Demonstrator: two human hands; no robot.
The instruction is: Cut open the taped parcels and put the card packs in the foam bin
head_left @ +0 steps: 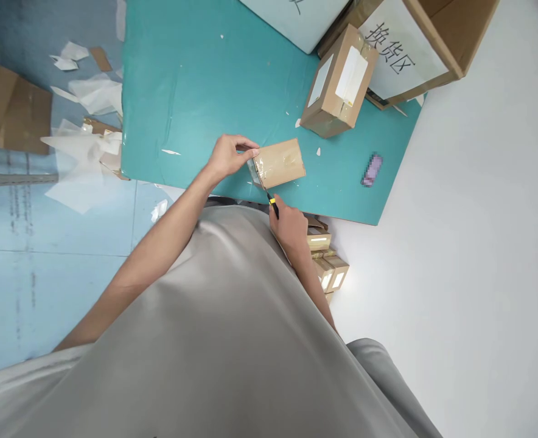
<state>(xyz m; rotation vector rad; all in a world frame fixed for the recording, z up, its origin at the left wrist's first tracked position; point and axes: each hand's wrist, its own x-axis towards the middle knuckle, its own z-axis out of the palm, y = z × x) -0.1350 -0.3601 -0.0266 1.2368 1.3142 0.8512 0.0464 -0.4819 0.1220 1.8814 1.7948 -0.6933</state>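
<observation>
A small brown cardboard box (pixel 280 163) with clear tape lies on the green table near its front edge. My left hand (pixel 229 157) pinches the box's left end, thumb and fingers at its upper left corner. My right hand (pixel 291 226) is closed around a black and yellow cutter (pixel 272 203), just below the box. The cutter's tip meets the lower left corner of the box, at the taped edge.
On the green table (pixel 196 79), a taller taped box (pixel 339 82) stands before a large open carton (pixel 406 55) at the back right. A blurred purple item (pixel 372 170) lies right. Stacked small boxes (pixel 335 272) sit below the front edge; paper scraps (pixel 93 94) lie left.
</observation>
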